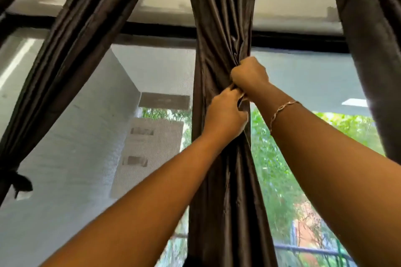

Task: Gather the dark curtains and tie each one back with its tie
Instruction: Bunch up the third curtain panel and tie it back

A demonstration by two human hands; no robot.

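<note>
A dark brown middle curtain point(217, 28) hangs gathered into a narrow bundle in front of the window. My left hand point(225, 112) and my right hand point(249, 75) both clutch it at the pinched waist, the right just above the left, fingers closed into the folds. Whether a tie lies under the fingers I cannot tell. The left curtain point(82, 39) is drawn aside and held by a knotted dark tie point(20, 182) at the left edge. A third dark curtain point(373, 50) hangs loose at the right.
A mesh-screened window point(303, 84) with a black frame point(162, 28) fills the background. Outside are a white wall and green foliage. A pale pelmet runs along the top. A thin bracelet point(282, 110) circles my right wrist.
</note>
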